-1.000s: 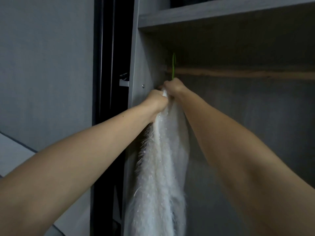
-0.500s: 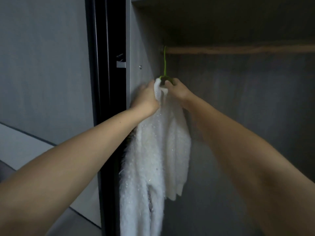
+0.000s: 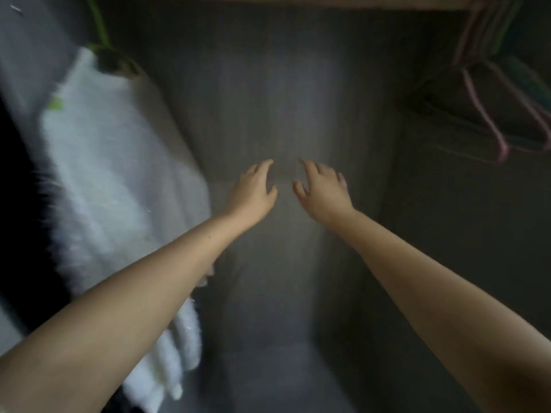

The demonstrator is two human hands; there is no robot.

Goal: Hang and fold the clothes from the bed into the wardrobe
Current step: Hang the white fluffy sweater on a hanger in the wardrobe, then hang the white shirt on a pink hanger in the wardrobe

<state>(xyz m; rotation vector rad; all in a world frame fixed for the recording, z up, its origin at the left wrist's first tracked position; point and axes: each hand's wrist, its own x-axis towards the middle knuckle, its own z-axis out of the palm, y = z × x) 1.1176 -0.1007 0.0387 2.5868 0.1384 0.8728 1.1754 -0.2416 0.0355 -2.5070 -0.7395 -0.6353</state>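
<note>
The white fluffy sweater (image 3: 119,186) hangs on a green hanger (image 3: 103,34) at the left end of the wardrobe, with the person's left forearm crossing in front of its lower part and neither hand holding it. Right of the sweater, both hands reach into the wardrobe's open middle: the left hand (image 3: 253,193) and the right hand (image 3: 323,193) are side by side, close but apart, fingers loosely spread and released, grasping nothing. Judged from this, the sweater is hung and the step in hand is to fetch a hanger for the next garment; doing it well means lifting one hook clear of the bunch without dragging its neighbours. Farther right of the sweater, a cluster of bare pink and green hangers (image 3: 492,93) hangs from the wooden rail (image 3: 328,1) across the top. Behind it all stands the grey back panel (image 3: 283,99), dim and blurred.
</note>
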